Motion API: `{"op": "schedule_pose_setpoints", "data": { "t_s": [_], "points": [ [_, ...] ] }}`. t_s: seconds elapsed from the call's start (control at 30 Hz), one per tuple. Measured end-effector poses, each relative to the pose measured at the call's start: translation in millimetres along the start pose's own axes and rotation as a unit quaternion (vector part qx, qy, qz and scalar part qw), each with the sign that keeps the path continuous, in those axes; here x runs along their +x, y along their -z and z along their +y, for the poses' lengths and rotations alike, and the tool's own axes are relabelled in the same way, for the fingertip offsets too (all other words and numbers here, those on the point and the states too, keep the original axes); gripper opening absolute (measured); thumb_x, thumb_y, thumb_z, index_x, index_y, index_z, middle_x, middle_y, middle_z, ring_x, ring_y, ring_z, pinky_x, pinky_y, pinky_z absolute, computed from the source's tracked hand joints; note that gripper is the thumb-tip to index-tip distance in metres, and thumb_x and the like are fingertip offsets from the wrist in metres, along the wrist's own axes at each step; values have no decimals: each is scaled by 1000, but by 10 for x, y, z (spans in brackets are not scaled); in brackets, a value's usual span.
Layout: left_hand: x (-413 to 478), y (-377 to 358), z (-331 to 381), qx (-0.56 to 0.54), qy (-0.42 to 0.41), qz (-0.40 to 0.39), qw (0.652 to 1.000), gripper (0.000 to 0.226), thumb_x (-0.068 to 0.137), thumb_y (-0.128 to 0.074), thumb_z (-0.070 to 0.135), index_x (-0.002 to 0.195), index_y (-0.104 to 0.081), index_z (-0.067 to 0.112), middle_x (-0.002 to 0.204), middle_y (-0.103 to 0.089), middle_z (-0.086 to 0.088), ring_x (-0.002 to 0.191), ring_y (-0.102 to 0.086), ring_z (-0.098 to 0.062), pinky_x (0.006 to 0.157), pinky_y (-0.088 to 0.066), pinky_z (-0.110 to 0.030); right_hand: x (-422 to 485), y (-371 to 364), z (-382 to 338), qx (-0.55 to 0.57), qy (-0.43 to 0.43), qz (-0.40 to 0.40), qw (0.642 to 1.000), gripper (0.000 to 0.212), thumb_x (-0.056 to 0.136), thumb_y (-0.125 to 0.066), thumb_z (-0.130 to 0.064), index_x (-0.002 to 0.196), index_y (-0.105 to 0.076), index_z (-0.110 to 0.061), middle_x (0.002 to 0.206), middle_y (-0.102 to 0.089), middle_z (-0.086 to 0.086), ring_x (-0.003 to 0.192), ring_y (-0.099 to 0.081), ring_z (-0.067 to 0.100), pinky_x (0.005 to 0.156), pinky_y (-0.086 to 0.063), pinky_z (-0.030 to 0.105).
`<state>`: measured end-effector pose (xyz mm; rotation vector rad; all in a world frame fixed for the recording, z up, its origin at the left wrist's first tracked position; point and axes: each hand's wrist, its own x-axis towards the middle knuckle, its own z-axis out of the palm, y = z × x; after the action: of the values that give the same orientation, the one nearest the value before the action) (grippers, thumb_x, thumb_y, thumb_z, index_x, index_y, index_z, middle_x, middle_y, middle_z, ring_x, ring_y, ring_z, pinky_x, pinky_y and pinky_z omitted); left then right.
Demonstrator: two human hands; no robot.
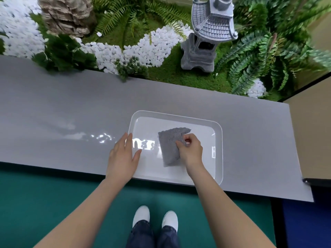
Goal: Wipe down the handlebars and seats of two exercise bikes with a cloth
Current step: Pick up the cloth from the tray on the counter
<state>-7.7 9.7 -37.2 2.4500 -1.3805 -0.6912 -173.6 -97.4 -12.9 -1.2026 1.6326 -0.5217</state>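
Observation:
A folded grey cloth [169, 147] lies in a shallow white tray [218, 140] on a grey ledge [71, 113]. My right hand [190, 151] pinches the cloth's right edge, fingers curled round it. My left hand [123, 156] lies flat, fingers straight, against the tray's left rim. No exercise bike is in view.
Behind the ledge is a decorative garden bed with white pebbles [143, 49], ferns [254, 56], a rock [66, 13] and a grey stone pagoda lantern [206, 36]. Green floor [44, 194] lies in front, with my white shoes [155, 217]. A beige wall [313, 131] stands at right.

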Motion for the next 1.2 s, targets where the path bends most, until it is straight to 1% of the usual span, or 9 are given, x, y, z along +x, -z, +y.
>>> {"op": "schedule_pose_setpoints", "data": {
  "t_s": [0.13,0.23,0.37,0.43,0.57,0.67,0.87,1.03,1.2],
  "points": [
    [38,209,323,-104,45,13,993,42,97,-43,34,131,-49,11,138,-49,-7,129,-39,-24,105,-28,-36,-221,96,-392,96,-32,-30,994,23,86,-57,-1,86,-56,-23,88,-56,-3,74,-54,9,65,-43,11],
    [27,432,613,-311,149,-46,938,42,95,-41,46,113,-61,14,112,-64,0,111,-55,-21,86,-37,-31,-461,204,-680,183,-15,-72,980,23,86,-55,4,91,-59,-18,94,-66,4,82,-62,14,74,-49,25],
    [9,787,868,-672,194,-198,687,45,91,-44,54,113,-63,21,112,-69,-1,105,-64,-18,88,-48,-36,-691,423,-1037,288,0,-114,951,24,87,-55,8,105,-59,-6,101,-69,12,88,-66,20,76,-52,26],
    [-11,976,961,-737,164,-210,621,37,90,-52,42,115,-63,16,115,-68,-5,107,-63,-18,87,-50,-38,-760,553,-1164,327,3,-121,937,25,88,-54,9,109,-58,-3,104,-68,15,89,-67,21,74,-53,25],
    [-152,1328,1201,-640,126,-144,744,27,87,-61,24,106,-66,5,101,-71,-8,87,-68,-16,70,-54,-29,-880,794,-1324,323,-19,-109,940,32,88,-48,12,119,-55,4,110,-65,21,91,-64,23,76,-51,25],
    [-296,1598,1322,-583,94,-101,801,14,88,-62,19,93,-67,8,87,-71,-5,73,-68,-13,60,-54,-27,-1006,909,-1406,305,-41,-113,945,27,88,-47,12,112,-59,6,103,-66,19,86,-64,22,76,-52,28],
    [-603,2144,1453,-469,60,-44,880,13,88,-61,18,89,-69,8,94,-70,-15,88,-67,-30,82,-54,-47,-1389,890,-1746,173,68,-33,982,22,88,-60,-1,109,-66,-4,102,-69,9,92,-64,20,80,-52,28],
    [-877,2550,1549,-443,22,-35,896,21,90,-56,16,91,-64,-4,90,-61,-29,78,-58,-22,76,-54,-51,-1883,740,-2055,3,264,19,964,22,86,-61,-4,104,-70,-14,95,-62,-6,86,-57,-2,76,-39,2],
    [-1162,2858,1500,-520,3,-97,849,29,91,-45,3,98,-70,15,89,-67,-7,76,-64,-11,61,-55,-27,-2189,690,-2153,66,247,-29,966,18,89,-61,-12,100,-67,-25,97,-61,-7,88,-55,-12,71,-40,1]
  ]
}}
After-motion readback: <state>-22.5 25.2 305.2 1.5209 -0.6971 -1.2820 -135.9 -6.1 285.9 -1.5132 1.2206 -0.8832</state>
